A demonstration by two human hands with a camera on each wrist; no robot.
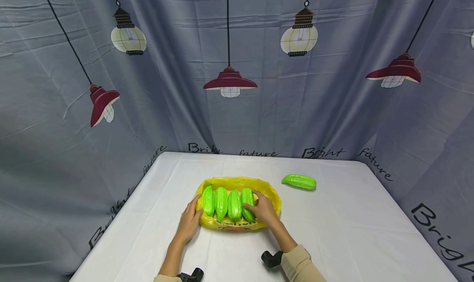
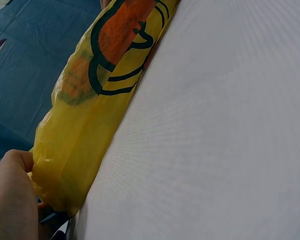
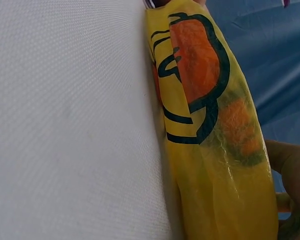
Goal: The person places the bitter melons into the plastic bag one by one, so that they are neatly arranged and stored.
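A yellow plastic bag, opened out like a shallow tray, rests on the white table. Several glossy, ridged green gourds lie in it side by side. My left hand grips the bag's left end; in the left wrist view the thumb and fingers lie about the yellow plastic. Over the bag's right side, my right hand holds the rightmost green gourd between thumb and fingers. From the right wrist camera, the bag's printed side hides most of that hand.
One more green gourd lies on the white table, beyond the bag to the right. A grey-blue curtain printed with lamps and lettering hangs around the table's far edge and sides.
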